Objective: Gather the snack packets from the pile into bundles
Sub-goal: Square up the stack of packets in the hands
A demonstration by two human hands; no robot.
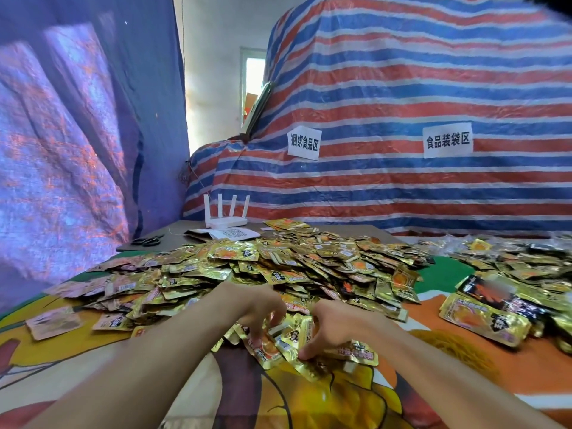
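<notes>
A wide pile of gold foil snack packets (278,267) covers the middle of the table. At its near edge my left hand (257,308) and my right hand (334,326) curl their fingers around a small bunch of packets (288,342) held between them. The left fingers pinch the bunch from the left and the right thumb and fingers grip it from the right. A few loose packets (356,351) lie under and beside the bunch.
Larger packets and bundles (483,317) lie at the right. A white router (226,221), papers (232,234) and black scissors (148,241) sit at the table's far side. A striped tarp (402,119) rises behind, a purple sheet (77,134) on the left. The colourful tablecloth (309,397) shows near me.
</notes>
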